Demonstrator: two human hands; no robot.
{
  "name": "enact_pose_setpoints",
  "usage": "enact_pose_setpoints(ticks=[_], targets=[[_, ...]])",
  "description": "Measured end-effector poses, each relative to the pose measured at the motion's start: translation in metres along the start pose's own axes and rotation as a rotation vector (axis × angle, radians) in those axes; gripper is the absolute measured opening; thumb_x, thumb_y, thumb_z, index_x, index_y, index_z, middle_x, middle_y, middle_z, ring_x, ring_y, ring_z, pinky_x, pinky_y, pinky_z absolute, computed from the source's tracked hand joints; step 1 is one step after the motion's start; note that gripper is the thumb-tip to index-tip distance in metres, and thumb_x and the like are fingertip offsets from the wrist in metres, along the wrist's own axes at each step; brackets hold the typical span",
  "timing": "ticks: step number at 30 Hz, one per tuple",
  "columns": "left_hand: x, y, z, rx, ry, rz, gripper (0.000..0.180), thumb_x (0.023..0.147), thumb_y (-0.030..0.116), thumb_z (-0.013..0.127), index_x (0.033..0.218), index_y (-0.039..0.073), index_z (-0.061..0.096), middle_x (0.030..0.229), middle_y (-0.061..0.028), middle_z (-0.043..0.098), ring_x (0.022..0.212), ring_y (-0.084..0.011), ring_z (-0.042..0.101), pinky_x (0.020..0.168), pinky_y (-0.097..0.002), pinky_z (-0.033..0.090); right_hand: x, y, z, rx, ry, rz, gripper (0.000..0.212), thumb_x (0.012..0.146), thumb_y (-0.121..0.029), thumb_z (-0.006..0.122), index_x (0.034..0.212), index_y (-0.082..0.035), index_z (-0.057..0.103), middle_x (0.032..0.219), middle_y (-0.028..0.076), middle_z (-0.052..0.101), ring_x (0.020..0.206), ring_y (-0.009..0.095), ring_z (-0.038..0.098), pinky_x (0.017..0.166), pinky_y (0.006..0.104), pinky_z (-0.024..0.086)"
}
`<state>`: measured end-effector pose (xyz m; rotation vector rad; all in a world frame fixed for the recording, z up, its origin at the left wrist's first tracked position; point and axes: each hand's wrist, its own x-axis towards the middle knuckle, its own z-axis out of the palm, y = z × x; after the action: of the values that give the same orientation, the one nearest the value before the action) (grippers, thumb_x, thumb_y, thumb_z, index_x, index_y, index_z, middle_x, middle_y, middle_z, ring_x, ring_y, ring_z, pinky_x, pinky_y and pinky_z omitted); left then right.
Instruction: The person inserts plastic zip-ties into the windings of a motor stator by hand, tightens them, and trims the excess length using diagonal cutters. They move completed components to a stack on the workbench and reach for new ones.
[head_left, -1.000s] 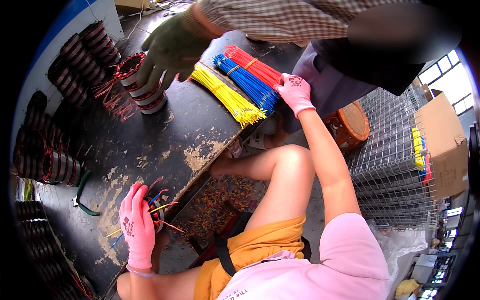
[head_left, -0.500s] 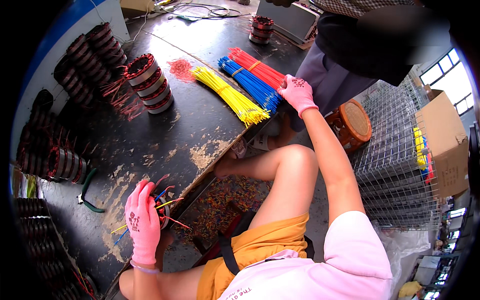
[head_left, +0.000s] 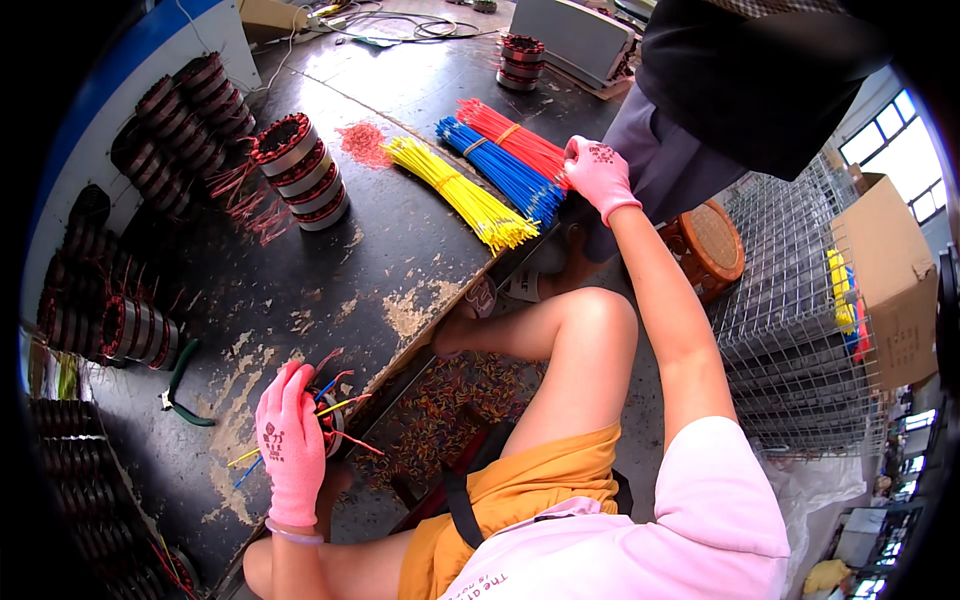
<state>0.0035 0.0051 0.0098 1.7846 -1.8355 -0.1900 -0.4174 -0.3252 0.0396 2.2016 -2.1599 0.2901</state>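
In pink gloves, both my hands are at the black table's edge. My left hand [head_left: 290, 440] curls round a small wound motor stator [head_left: 331, 412] near the table's front edge. Yellow, blue and red leads stick out of the stator on both sides of the glove, which hides much of it. At the far right, my right hand [head_left: 602, 177] pinches at the near end of a bundle of red wires [head_left: 515, 138]. Its fingertips cover the wire ends. Beside that lie a blue wire bundle [head_left: 495, 170] and a yellow wire bundle [head_left: 460, 193], each banded.
A stack of stators [head_left: 302, 172] stands on the worn table [head_left: 300, 270], with more piled along the left. Green-handled cutters [head_left: 180, 385] lie near them. A person [head_left: 690, 110] stands beyond my right hand, by a wooden stool [head_left: 712, 245] and wire cages [head_left: 780, 330].
The view has shifted slightly. My right hand stays at the red wires' end and my left stays on the stator. The other person's dark clothing has shifted a little at the top.
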Motion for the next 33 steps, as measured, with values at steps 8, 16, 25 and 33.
enact_pose_setpoints(ticks=[8, 16, 25, 33], targets=[[-0.002, -0.005, 0.0, 0.011, 0.007, 0.003, 0.031, 0.098, 0.005, 0.053, 0.128, 0.003, 0.063, 0.135, -0.0147, 0.063, 0.12, -0.0353, 0.059, 0.106, -0.0434, 0.045, 0.015, -0.01, -0.019, 0.043, -0.117, 0.046, 0.029, 0.088, -0.036, 0.066, 0.108, -0.016, 0.076, 0.111, 0.011, 0.076, 0.109, 0.03, 0.071, 0.092, 0.0429, 0.055], [0.0, 0.001, 0.005, -0.014, 0.015, 0.019, 0.031, 0.098, 0.005, 0.054, 0.127, 0.004, 0.064, 0.134, -0.0145, 0.063, 0.12, -0.0345, 0.059, 0.107, -0.0429, 0.044, -0.039, 0.049, -0.021, 0.264, -0.015, 0.098, 0.03, 0.09, -0.037, 0.066, 0.095, -0.009, 0.073, 0.095, 0.011, 0.076, 0.096, 0.028, 0.072, 0.085, 0.0396, 0.053], [0.008, 0.038, -0.026, 0.258, 0.332, 0.264, 0.046, 0.095, 0.015, 0.066, 0.137, 0.0, 0.056, 0.142, -0.0175, 0.057, 0.129, -0.0397, 0.054, 0.112, -0.0502, 0.041, -0.166, -0.058, -0.111, 1.042, -0.022, -0.123, 0.017, 0.091, -0.016, 0.074, 0.091, 0.001, 0.071, 0.077, 0.003, 0.069, 0.07, 0.004, 0.061, 0.063, 0.0234, 0.048], [0.031, 0.08, -0.081, 0.353, 0.433, 0.477, 0.03, 0.07, 0.011, 0.081, 0.1, 0.011, 0.074, 0.09, -0.0035, 0.063, 0.092, -0.0262, 0.068, 0.084, -0.0424, 0.06, -0.207, -0.199, -0.091, 1.104, -0.319, -0.719, 0.018, 0.093, -0.021, 0.073, 0.09, -0.003, 0.073, 0.08, 0.012, 0.067, 0.073, 0.029, 0.066, 0.066, 0.0377, 0.052]])
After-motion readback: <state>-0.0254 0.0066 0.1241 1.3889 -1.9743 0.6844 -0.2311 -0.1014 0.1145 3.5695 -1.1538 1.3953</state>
